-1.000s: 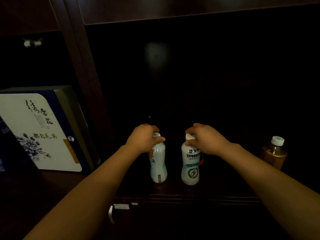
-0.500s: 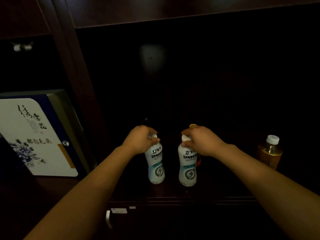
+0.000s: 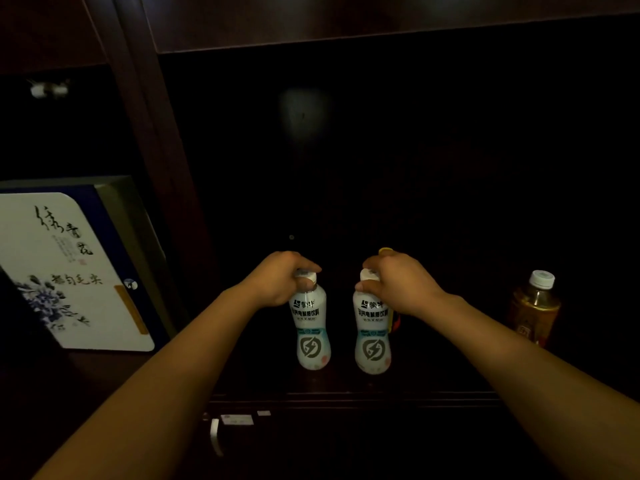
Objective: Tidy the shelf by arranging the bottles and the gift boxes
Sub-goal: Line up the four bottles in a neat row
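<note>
Two white drink bottles stand upright side by side on the dark shelf board [image 3: 346,396], labels facing me. My left hand [image 3: 280,282] grips the neck and cap of the left white bottle [image 3: 310,327]. My right hand [image 3: 398,285] grips the top of the right white bottle [image 3: 372,332]. Behind the right bottle a yellow-capped bottle [image 3: 385,251] is mostly hidden. An amber tea bottle [image 3: 535,306] with a white cap stands apart at the right. A white and blue gift box [image 3: 69,271] leans in the left compartment.
A dark wooden upright [image 3: 152,150] divides the gift box compartment from the bottle compartment. The shelf's back and right side are in deep shadow. Small white labels [image 3: 237,419] sit on the front edge below the shelf board.
The left bottle has been turned so its label now faces me, matching the right one. Both hands keep their hold on the bottle tops; the view has shifted slightly.
</note>
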